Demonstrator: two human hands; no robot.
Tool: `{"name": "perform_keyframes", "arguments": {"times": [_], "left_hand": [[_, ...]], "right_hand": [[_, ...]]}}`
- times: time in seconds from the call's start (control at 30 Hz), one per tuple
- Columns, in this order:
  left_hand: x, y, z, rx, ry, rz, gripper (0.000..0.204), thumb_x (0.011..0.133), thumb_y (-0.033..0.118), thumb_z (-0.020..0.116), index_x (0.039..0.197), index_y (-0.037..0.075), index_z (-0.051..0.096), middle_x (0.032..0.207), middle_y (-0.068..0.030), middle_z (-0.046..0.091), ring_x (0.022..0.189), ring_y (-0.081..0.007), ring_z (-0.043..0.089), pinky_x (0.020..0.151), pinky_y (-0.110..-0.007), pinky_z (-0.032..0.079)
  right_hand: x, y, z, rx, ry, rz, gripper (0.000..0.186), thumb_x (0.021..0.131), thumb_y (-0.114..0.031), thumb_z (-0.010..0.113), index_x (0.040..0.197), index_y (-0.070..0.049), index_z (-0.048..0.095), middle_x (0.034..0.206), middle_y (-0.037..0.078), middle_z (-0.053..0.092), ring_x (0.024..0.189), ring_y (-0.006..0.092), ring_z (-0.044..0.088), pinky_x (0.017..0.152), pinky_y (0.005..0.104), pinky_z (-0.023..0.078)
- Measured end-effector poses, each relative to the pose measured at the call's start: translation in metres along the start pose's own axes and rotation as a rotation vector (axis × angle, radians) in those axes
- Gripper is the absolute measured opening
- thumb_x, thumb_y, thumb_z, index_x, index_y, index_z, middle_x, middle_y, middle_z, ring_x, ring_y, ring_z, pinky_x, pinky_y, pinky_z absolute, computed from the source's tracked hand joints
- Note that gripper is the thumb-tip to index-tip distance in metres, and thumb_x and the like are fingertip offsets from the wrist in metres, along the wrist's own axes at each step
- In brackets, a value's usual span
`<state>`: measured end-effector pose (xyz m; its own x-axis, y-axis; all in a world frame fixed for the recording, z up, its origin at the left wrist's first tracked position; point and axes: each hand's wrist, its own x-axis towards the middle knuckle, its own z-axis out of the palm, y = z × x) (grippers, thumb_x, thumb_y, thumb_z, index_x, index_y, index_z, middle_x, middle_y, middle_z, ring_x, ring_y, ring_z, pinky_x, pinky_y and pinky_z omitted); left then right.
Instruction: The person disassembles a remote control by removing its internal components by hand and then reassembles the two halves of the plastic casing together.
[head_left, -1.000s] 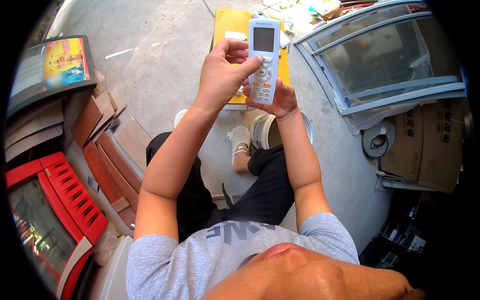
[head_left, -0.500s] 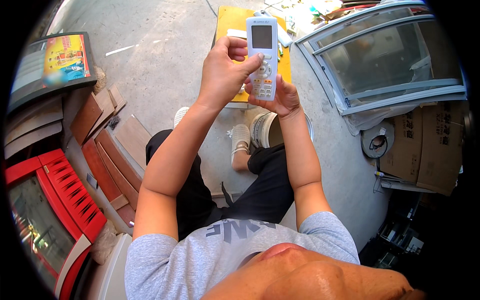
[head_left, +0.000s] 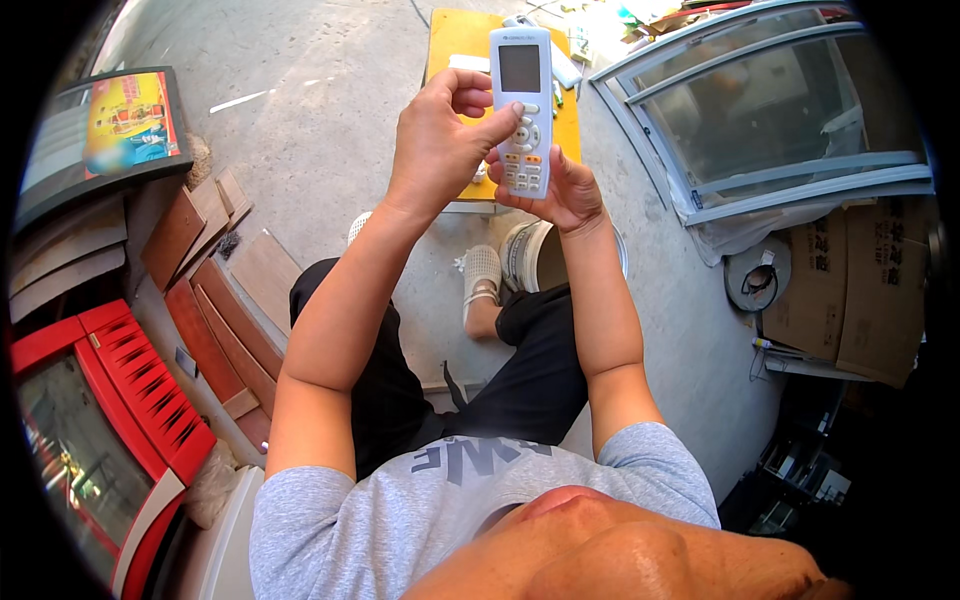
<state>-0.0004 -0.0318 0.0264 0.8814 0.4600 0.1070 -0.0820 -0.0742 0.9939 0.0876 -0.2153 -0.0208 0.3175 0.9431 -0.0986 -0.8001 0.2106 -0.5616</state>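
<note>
I hold a white remote control [head_left: 523, 65] with a dark screen and several buttons upright above a yellow tabletop [head_left: 454, 35]. My left hand [head_left: 436, 148] is at its left side, fingers curled and thumb resting on an upper button. My right hand [head_left: 560, 192] is wrapped round its lower end from behind, thumb along the right edge. Small white items [head_left: 565, 70] lie on the tabletop, partly hidden behind the remote and hands.
A white bucket [head_left: 517, 258] stands by my foot. Framed glass panels [head_left: 760, 100], flattened cardboard [head_left: 880, 290] and a coil [head_left: 760, 275] are at right. Wooden boards [head_left: 220, 330], a red glass-fronted object [head_left: 140, 390] and a dark-rimmed object with a colourful picture [head_left: 125, 120] are at left.
Both hands and the remote have moved slightly up and left over the last second. My left thumb stays on the upper buttons.
</note>
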Motion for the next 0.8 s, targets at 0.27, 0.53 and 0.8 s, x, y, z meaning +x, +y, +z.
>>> {"name": "perform_keyframes", "arguments": {"times": [0.27,0.53,0.8], "left_hand": [[0.002,-0.008,0.004,-0.150,-0.001,0.063,0.048,0.081,0.029,0.083,0.112,-0.003,0.064,0.097,-0.0113,0.071,0.086,-0.0176,0.071,0.078,-0.031,0.058],[0.000,-0.005,0.003,-0.071,-0.022,0.025,0.052,0.079,0.028,0.085,0.115,-0.002,0.061,0.099,-0.0106,0.068,0.088,-0.0171,0.068,0.074,-0.030,0.058],[-0.008,-0.006,0.013,-0.051,-0.041,0.100,0.069,0.079,0.034,0.086,0.127,-0.002,0.053,0.110,-0.0133,0.063,0.103,-0.0184,0.064,0.080,-0.030,0.058]], "right_hand": [[0.004,0.001,-0.005,0.202,-0.128,0.004,0.072,0.093,-0.044,0.070,0.148,-0.008,0.041,0.135,0.020,0.054,0.123,0.0314,0.055,0.100,0.0476,0.052],[0.000,0.003,0.002,0.108,-0.054,-0.017,0.067,0.096,-0.043,0.066,0.146,-0.006,0.041,0.134,0.022,0.055,0.122,0.0344,0.057,0.097,0.0473,0.055],[0.000,0.004,-0.004,0.066,-0.012,-0.045,0.068,0.093,-0.043,0.069,0.147,-0.011,0.043,0.140,0.016,0.053,0.124,0.0313,0.057,0.099,0.0491,0.052]]}}
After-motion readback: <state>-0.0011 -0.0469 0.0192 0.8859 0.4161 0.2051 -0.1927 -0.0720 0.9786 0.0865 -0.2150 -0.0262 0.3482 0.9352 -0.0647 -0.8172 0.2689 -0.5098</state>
